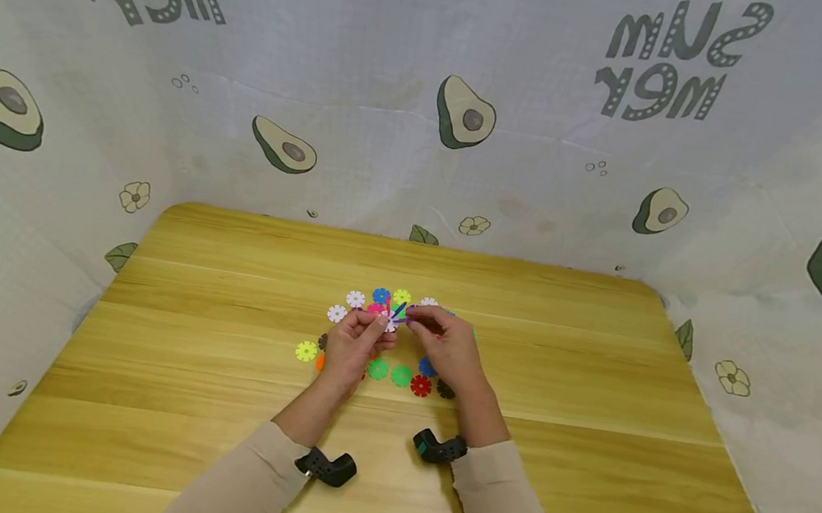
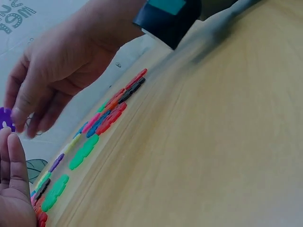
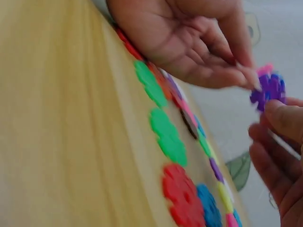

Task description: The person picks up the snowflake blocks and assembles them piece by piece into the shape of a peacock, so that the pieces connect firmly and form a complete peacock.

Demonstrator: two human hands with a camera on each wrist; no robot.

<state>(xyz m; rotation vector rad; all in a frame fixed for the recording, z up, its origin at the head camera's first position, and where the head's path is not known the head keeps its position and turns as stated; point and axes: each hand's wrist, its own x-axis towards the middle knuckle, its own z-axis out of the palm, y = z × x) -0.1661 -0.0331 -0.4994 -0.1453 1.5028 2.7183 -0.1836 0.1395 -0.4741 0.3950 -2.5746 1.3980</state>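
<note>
Both hands meet above the wooden surface point(image 1: 225, 338), raised so the little assembly of interlocking discs point(image 1: 392, 314) can be worked in the air. I read my left hand point(image 1: 358, 342) as pinching the pink and blue cluster at its fingertips, steadying it. My right hand point(image 1: 447, 347) has its grip closed on a purple disc point(image 3: 268, 90), edge-on, likely to line its slot up. Loose discs point(image 1: 399, 375) ring the surface just below and around both grips, within easy reach.

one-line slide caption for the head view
Both hands, left hand and right hand, join plastic discs above loose discs on a table.
</note>
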